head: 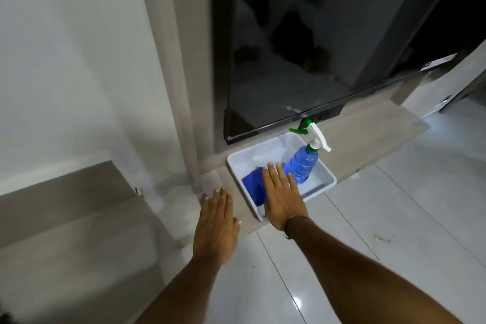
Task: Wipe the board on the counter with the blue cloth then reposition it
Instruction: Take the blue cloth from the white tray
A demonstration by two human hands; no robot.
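Note:
A folded blue cloth (254, 187) lies in the left part of a pale grey plastic tub (319, 187) that stands on a low grey ledge. My right hand (282, 197) hovers flat over the tub, fingers spread, partly covering the cloth; it holds nothing. My left hand (217, 226) is stretched out flat to the left of the tub, above the ledge, also holding nothing. A large dark glossy panel (315, 47) stands upright on the ledge behind the tub. No other board is in view.
A blue spray bottle (302, 167) with a white and green trigger leans in the tub's right half. Glossy white floor tiles (394, 218) spread to the right and below. A white wall (65, 60) and a grey step (65, 205) lie to the left.

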